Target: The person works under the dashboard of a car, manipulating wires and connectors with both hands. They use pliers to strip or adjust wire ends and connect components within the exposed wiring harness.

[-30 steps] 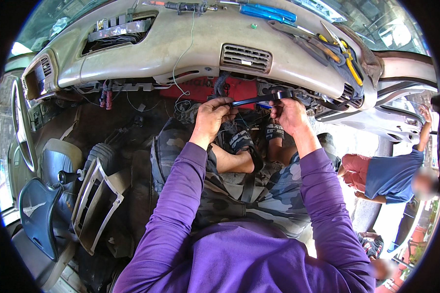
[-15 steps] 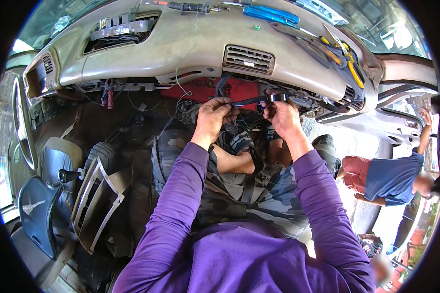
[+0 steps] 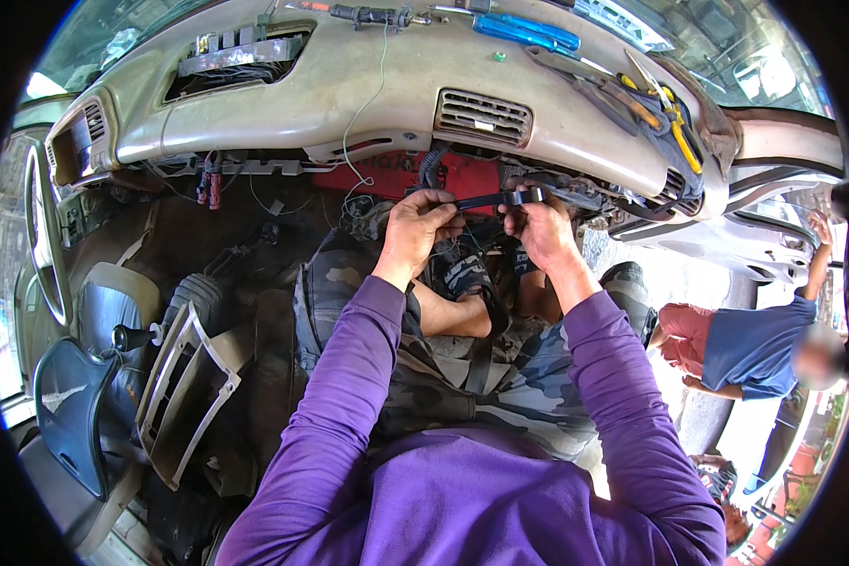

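Observation:
A strip of black tape [image 3: 481, 202] runs nearly level between my two hands, just below the dashboard edge. Its left end is pinched in my left hand [image 3: 413, 228], thumb against fingers. My right hand [image 3: 547, 234] is closed round the roll of black tape [image 3: 535, 195], from which the strip comes. Part of the roll is hidden by the fingers. Behind the hands, a dark corrugated tube [image 3: 431, 165] hangs in front of a red case [image 3: 382, 175]. Thin loose wires dangle close to my left hand; whether its fingers also hold a wire cannot be made out.
On the beige dashboard [image 3: 255, 118] lie a soldering iron [image 3: 358, 15], blue-handled screwdrivers [image 3: 526, 31] and yellow-handled pliers [image 3: 686, 141]. A detached trim frame [image 3: 189, 396] leans beside the gear lever [image 3: 134, 338] at left. Another person [image 3: 750, 351] is outside the open door at right.
The tape roll has tilted and dropped slightly in my right hand, and the strip now shows its broad side. My left hand stays almost in place.

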Demonstrator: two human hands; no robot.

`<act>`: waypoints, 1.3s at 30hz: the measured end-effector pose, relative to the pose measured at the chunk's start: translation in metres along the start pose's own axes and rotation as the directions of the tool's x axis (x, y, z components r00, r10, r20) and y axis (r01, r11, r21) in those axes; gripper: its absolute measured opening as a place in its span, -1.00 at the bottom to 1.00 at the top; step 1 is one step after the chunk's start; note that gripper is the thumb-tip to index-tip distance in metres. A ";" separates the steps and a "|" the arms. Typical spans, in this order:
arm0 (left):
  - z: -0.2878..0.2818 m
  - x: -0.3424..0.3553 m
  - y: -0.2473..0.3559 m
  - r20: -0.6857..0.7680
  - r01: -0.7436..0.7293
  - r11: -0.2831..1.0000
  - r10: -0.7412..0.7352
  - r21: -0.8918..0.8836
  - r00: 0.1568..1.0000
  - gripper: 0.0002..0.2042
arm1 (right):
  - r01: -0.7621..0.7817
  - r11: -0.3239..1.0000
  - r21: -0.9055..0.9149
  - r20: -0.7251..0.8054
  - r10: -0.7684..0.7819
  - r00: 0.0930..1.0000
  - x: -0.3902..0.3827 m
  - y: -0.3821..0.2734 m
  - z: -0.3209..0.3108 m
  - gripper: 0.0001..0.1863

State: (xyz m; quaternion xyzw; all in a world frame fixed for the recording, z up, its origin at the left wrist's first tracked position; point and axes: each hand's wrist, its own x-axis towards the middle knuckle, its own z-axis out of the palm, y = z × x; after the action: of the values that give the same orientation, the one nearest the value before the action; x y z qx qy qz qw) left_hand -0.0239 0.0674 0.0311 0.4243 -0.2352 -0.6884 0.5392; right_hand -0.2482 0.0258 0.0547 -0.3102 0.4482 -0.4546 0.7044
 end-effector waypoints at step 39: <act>0.005 -0.003 -0.006 0.060 -0.012 1.000 0.012 -0.006 0.998 -0.83 | -0.032 0.976 -0.217 0.038 0.042 0.998 -0.002 0.023 0.015 -0.67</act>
State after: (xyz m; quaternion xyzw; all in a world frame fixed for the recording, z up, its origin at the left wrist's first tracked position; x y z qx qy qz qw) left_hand -0.0310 0.0710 0.0303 0.4006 -0.2518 -0.6983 0.5371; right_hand -0.2271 0.0369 0.0422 -0.3860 0.4858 -0.3835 0.6841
